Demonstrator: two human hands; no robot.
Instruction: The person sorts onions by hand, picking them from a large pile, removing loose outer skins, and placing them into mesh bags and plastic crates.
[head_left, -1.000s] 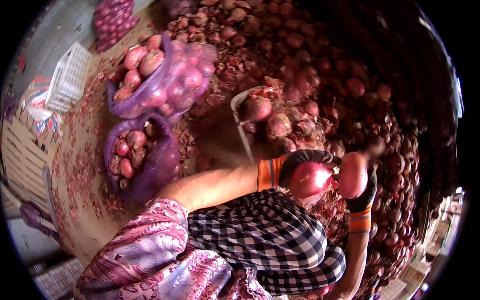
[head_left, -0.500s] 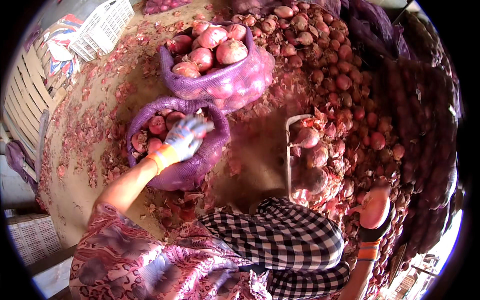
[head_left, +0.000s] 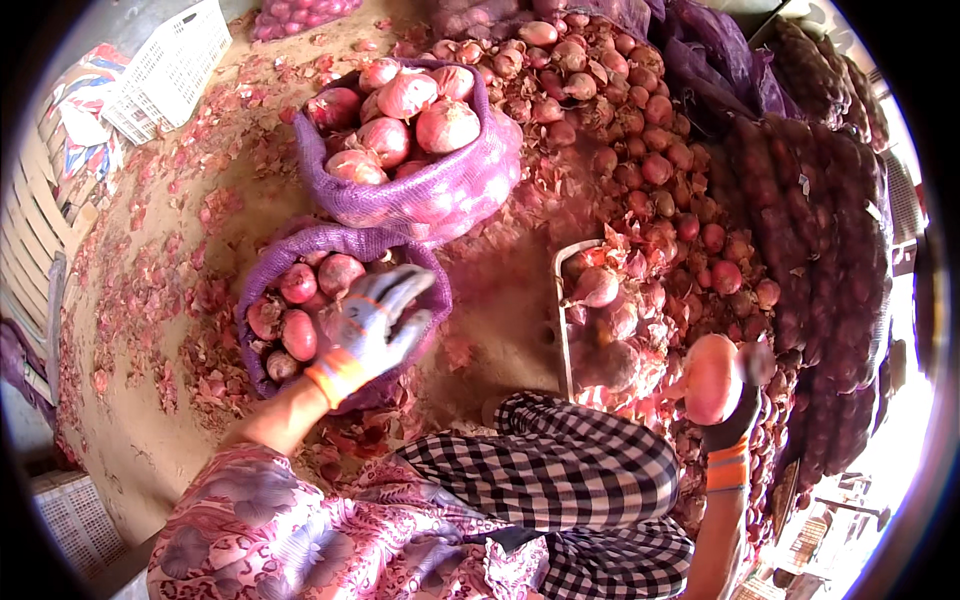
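My left hand (head_left: 375,320), in a grey-and-blue glove with an orange cuff, is over a purple mesh sack (head_left: 262,262) on the floor. Its fingers are stretched out with nothing between them, above several red onions (head_left: 298,334) inside the sack. On the right, my right hand (head_left: 738,425) in a dark glove with an orange cuff grips a large pinkish onion (head_left: 711,380). A small dark blurred shape (head_left: 757,362) shows by its fingertips; I cannot tell what it is.
Behind stands a fuller purple mesh sack (head_left: 440,205) of large onions. A white-rimmed scoop or tray (head_left: 562,330) lies against the onion heap (head_left: 640,130). Packed sacks (head_left: 820,250) are stacked at right; a white crate (head_left: 170,70) is far left. Loose skins litter the floor.
My left hand has opened inside the sack's mouth, its fingers now spread. The right hand has brought its onion a little up and left. The whole view has shifted slightly.
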